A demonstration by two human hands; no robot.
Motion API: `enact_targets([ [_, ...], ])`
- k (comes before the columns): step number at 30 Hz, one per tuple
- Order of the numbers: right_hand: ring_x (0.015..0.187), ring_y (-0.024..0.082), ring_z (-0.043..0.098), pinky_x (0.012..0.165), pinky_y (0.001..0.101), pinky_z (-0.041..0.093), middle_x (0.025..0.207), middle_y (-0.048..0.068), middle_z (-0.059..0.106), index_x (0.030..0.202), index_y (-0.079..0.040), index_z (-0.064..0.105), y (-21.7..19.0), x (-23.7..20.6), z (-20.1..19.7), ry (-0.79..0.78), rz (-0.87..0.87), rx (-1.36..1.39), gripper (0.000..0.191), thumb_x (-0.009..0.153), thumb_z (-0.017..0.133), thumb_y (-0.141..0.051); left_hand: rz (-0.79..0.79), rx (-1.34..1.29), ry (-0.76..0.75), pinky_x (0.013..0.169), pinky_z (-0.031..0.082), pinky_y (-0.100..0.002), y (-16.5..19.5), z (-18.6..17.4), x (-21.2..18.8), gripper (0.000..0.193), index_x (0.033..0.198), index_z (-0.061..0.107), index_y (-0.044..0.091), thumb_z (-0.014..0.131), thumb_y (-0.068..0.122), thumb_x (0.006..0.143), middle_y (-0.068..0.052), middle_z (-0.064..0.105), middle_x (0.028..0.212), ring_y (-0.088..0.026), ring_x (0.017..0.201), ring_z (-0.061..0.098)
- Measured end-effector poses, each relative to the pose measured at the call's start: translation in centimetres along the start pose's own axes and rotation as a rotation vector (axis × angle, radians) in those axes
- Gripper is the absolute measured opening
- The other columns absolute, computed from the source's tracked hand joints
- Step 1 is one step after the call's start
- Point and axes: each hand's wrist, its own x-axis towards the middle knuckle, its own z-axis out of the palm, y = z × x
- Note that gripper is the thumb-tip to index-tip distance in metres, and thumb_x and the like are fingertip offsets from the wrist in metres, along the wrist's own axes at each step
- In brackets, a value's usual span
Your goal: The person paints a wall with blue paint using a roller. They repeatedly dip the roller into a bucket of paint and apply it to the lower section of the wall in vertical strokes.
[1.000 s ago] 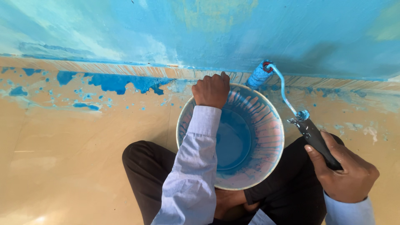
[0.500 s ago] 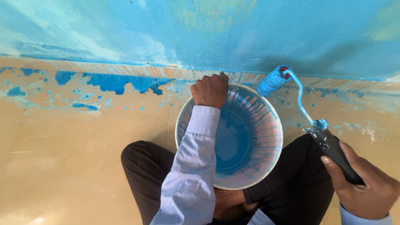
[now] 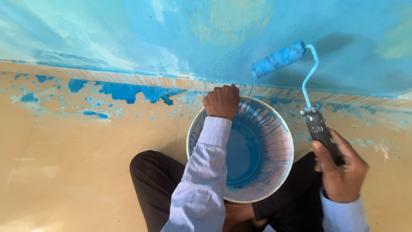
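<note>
While the left hand [image 3: 222, 101] curls its fingers over the far rim of the paint bucket [image 3: 281, 141], the right hand [image 3: 342, 172] is wrapped shut around the black handle of a small paint roller [image 3: 280, 59], whose blue sleeve lies up against the blue wall [image 3: 193, 38]. Judged from its thin wire frame, the roller is light, its sleeve soft and wet, so the dry grip is the place to hold. Holding liquid paint, the bucket looks heavier and prone to slop; its streaked rim may be slippery.
</note>
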Motion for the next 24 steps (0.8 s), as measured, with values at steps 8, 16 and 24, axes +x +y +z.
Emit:
enact_targets([
  [8,0.070,0.009,0.056,0.057,0.0257,0.047,0.088,0.003,0.063,0.138,0.002,0.054,-1.0,2.9,9.8,-0.159,0.106,0.269,0.048,0.104,0.059,-0.031,-0.226,-0.798,0.173,0.068,0.058,-0.043,0.1,-3.4,0.8,0.049,0.079,0.076,0.006,0.055,0.043,0.102,-0.015,0.077,0.075,-0.029,0.070,0.076],
  [16,0.079,0.009,0.054,0.070,0.0258,0.050,0.092,0.003,0.056,0.138,0.002,0.046,-2.5,2.9,16.9,-0.144,-0.037,0.308,0.048,0.107,0.051,-0.035,-0.371,-1.532,-0.345,0.067,0.058,-0.030,0.4,-6.5,1.7,0.050,0.098,0.076,0.000,0.061,0.048,0.097,-0.012,0.079,0.090,-0.019,0.076,0.075],
  [24,0.083,0.009,0.054,0.073,0.0273,0.051,0.095,0.003,0.056,0.142,0.000,0.042,-5.5,4.1,19.4,-0.154,-0.174,0.439,0.045,0.113,0.043,-0.034,-0.207,-1.890,-0.346,0.064,0.058,-0.031,-0.1,-8.1,1.1,0.036,0.101,0.074,0.003,0.066,0.038,0.095,-0.010,0.074,0.086,-0.017,0.076,0.072],
])
